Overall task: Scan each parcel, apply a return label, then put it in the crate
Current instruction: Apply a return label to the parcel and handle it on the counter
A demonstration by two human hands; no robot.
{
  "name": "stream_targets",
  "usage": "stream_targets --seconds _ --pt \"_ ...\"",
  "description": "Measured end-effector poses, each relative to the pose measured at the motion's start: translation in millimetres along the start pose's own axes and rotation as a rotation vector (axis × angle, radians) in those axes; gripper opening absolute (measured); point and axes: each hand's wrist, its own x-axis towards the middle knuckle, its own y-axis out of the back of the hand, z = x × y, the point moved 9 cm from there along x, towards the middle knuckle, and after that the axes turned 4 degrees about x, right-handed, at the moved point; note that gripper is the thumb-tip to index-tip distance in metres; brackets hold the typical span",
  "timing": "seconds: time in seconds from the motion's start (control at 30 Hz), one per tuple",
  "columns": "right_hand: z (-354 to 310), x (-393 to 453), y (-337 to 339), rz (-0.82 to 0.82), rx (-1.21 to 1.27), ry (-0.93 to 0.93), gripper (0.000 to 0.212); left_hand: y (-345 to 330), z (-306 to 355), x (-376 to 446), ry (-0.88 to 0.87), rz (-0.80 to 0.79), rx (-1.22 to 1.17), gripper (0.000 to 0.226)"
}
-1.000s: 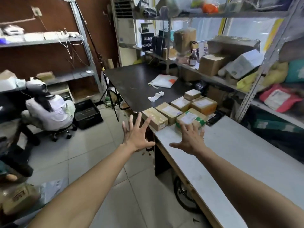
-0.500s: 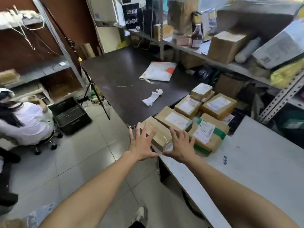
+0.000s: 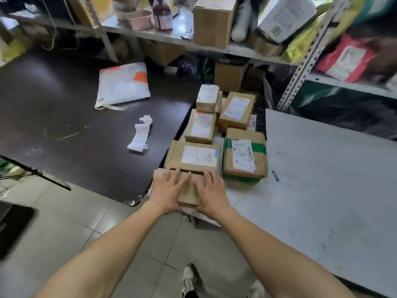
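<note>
Under both flat hands, left hand point(image 3: 166, 193) and right hand point(image 3: 212, 195), lies the nearest parcel point(image 3: 189, 190).

A parcel depot: labelled cartons point(image 3: 200, 156) and crowded metal shelving point(image 3: 305, 59).

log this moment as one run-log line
phase: picking first parcel | left hand: flat on nearest box | right hand: flat on same box | scan: not yet | grey table: five more boxes

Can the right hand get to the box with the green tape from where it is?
Probably yes. The right hand lies flat on the nearest box, and the green-taped box sits just beyond it on the grey table, its top uncovered with nothing between.
</note>
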Motion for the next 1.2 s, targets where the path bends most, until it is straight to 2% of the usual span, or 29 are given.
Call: stream_targets --seconds 0.17,0.37,0.57,0.73,0.87,0.97,1.1,1.2 --pt "-0.6 -10.2 -20.3 -0.03 0.071 -0.054 0.079 1.1 -2.2 0.8 -0.022 0.033 -0.02 0.111" --pt "6.3 -13.7 -24.7 -0.044 0.149 -0.055 0.074 -14.5 7.9 -8.0 0.034 -0.017 -0.132 0.115" --pt "19.8 -18.8 -19.6 -0.051 0.107 -0.071 0.075 -15.0 22.5 -16.3 -0.063 -0.02 -0.063 0.117" --pt "77.5 -66.1 -16.2 -0.072 0.075 -0.133 0.073 -4.6 54.2 -14.3 -0.2 -0.034 -0.069 0.112" --pt "145.7 -128.0 -8.7 -0.1 0.121 -0.208 0.073 14.1 127.2 -13.8 -0.348 -0.003 -0.102 0.108" --pt "200.7 -181.7 -0.5 -0.096 0.185 -0.293 0.076 34.1 200.7 -16.6 -0.435 0.004 -0.213 0.105" --pt "287.8 -265.7 13.5 -0.042 0.145 -0.466 0.074 62.2 302.3 -16.4 -0.467 0.048 -0.262 0.1" --pt "346.7 -334.6 20.8 -0.018 0.146 -0.593 0.082 79.3 378.3 -16.8 -0.495 0.1 -0.217 0.097"
